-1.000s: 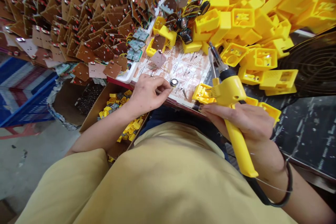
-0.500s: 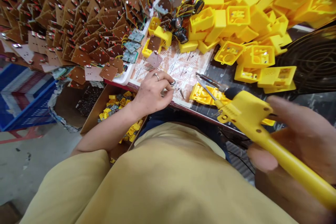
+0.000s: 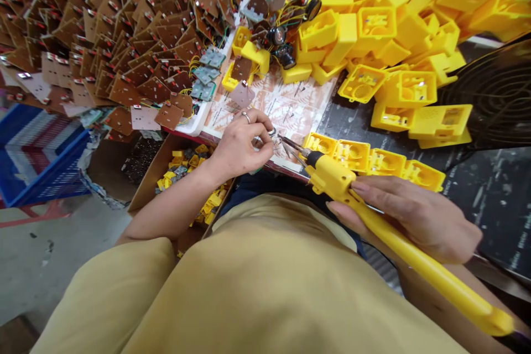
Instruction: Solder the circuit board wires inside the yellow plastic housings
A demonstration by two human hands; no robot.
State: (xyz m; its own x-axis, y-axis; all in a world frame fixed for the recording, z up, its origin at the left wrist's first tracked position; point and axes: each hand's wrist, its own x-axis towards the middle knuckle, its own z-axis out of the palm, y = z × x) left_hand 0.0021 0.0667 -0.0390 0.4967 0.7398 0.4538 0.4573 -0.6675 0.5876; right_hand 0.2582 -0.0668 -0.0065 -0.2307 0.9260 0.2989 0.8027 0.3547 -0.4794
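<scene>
My right hand (image 3: 418, 215) is wrapped round a yellow soldering iron (image 3: 332, 177) with a solder-feed tube beside its barrel. Its tip points left and reaches close to the fingertips of my left hand (image 3: 244, 144); whether it touches anything there I cannot tell. Between thumb and forefinger my left hand pinches a small round silvery part (image 3: 272, 132), mostly covered by the fingers. Below the iron's tip, a thin pointed metal piece lies on the patterned sheet (image 3: 290, 110). A row of open yellow housings (image 3: 352, 155) stands just beyond the iron, along the table edge.
Brown circuit boards (image 3: 136, 38) are heaped on a white tray at the left. A pile of yellow cases (image 3: 373, 27) fills the back right, near a dark fan grille (image 3: 493, 94). Below the table edge are a carton (image 3: 153, 177) of small parts and a blue basket (image 3: 50, 171).
My right hand has brought the soldering iron left and in, so its tip is now at my left fingertips. The yellow housings' row is more exposed. My left hand has stayed nearly still.
</scene>
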